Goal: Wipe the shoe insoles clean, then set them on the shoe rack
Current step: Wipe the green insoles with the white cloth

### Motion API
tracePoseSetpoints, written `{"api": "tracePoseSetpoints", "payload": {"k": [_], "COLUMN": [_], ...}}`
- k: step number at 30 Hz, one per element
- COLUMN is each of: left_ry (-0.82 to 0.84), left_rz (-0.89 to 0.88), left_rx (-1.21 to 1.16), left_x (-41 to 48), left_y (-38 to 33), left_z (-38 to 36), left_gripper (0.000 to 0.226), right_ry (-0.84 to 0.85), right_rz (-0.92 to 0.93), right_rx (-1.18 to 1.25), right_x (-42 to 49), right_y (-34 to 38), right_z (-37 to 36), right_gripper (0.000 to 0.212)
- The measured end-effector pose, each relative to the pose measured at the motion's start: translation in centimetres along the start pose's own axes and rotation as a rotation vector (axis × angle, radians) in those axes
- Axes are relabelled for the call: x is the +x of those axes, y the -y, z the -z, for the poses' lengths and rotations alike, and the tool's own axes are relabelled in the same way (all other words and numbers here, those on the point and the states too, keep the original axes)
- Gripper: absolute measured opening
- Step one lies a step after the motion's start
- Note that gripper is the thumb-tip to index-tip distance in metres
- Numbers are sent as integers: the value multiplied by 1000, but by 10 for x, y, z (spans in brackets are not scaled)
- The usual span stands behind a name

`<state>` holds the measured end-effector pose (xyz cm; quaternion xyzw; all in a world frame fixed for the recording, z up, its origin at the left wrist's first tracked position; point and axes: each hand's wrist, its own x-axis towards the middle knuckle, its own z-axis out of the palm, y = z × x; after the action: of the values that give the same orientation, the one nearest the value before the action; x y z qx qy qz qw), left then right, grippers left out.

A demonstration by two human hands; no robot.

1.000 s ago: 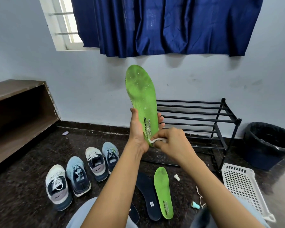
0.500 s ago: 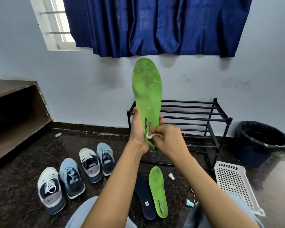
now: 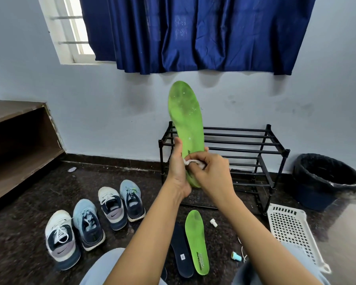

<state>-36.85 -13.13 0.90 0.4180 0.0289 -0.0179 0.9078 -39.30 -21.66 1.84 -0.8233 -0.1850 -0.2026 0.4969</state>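
Observation:
A bright green insole (image 3: 185, 118) stands upright in front of me, toe end up, speckled with pale marks. My left hand (image 3: 178, 171) grips its heel end from the left. My right hand (image 3: 211, 171) pinches a small white wipe (image 3: 193, 162) and presses it against the insole's lower part. On the floor below lie a second green insole (image 3: 196, 241) and a dark navy insole (image 3: 181, 251) side by side. The black metal shoe rack (image 3: 245, 145) stands against the wall just behind the raised insole, its shelves bare.
Several sneakers (image 3: 95, 221) sit in a row on the dark floor at left. A white perforated basket (image 3: 292, 233) lies at right, with a black-lined bin (image 3: 325, 177) beyond it. A brown wooden shelf (image 3: 19, 145) lines the left wall. A small white cap (image 3: 213, 222) and teal item (image 3: 236, 256) lie nearby.
The view has shifted, so the insole and rack sit further right in frame. My right hand with the wipe has slid slightly up the insole's heel area.

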Motion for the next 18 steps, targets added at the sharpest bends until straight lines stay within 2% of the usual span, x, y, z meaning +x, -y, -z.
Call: {"api": "tracePoseSetpoints", "payload": {"k": [3, 8, 11, 14, 18], "left_ry": [14, 28, 42, 49, 36], "left_rz": [36, 12, 4, -8, -41], "left_rx": [-8, -132, -125, -106, -126], "left_x": [-2, 3, 3, 2, 5], "left_y": [0, -21, -28, -29, -29], "left_z": [-3, 10, 15, 15, 16], "left_gripper": [80, 78, 78, 80, 81], "right_ry": [-34, 139, 229, 302, 316], "right_rz": [57, 157, 200, 213, 154], "right_rx": [-31, -63, -118, -188, -289], "right_x": [3, -3, -4, -6, -5], "right_y": [-1, 8, 9, 6, 3], "right_z": [1, 0, 1, 3, 6], "right_gripper": [24, 24, 27, 29, 32]}}
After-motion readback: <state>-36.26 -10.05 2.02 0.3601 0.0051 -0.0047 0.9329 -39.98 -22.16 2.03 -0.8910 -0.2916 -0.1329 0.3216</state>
